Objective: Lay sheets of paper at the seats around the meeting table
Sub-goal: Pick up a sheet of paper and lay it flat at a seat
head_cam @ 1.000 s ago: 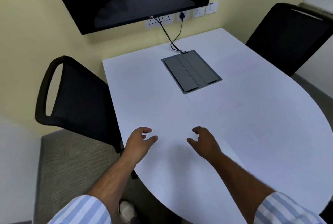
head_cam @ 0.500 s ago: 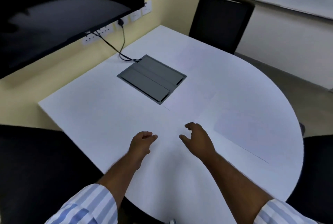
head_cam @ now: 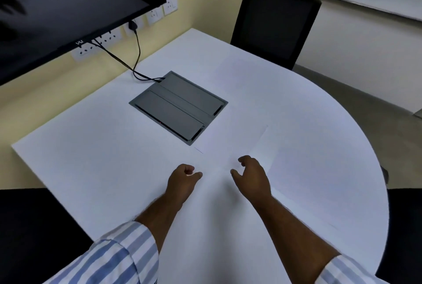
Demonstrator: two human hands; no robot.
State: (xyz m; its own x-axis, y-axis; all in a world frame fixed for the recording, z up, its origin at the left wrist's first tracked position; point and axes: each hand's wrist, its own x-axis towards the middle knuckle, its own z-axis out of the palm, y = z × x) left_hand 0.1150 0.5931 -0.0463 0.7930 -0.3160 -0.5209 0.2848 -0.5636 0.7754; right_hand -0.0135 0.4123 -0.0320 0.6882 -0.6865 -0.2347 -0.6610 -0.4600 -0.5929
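Observation:
The white meeting table (head_cam: 96, 160) has white sheets of paper lying flat on it, and they barely stand out. One sheet (head_cam: 242, 139) lies just beyond my right hand, its far corner near the grey hatch. Another sheet (head_cam: 319, 194) lies to the right of my right forearm. A faint third sheet (head_cam: 242, 71) lies in front of the far chair. My left hand (head_cam: 182, 181) hovers low over the table, fingers curled in and thumb out, holding nothing. My right hand (head_cam: 251, 175) is beside it with fingers bent and apart, also holding nothing.
A grey cable hatch (head_cam: 178, 105) is set into the table's middle, with black cables (head_cam: 137, 64) running to wall sockets under a dark screen (head_cam: 68, 2). Black chairs stand at the far side (head_cam: 271, 25), the near left (head_cam: 29, 233) and the right edge (head_cam: 404, 226).
My view has swung right, from the left chair toward the far chair and the table's round end. Both hands stay low over the table, and my left fingers have curled in.

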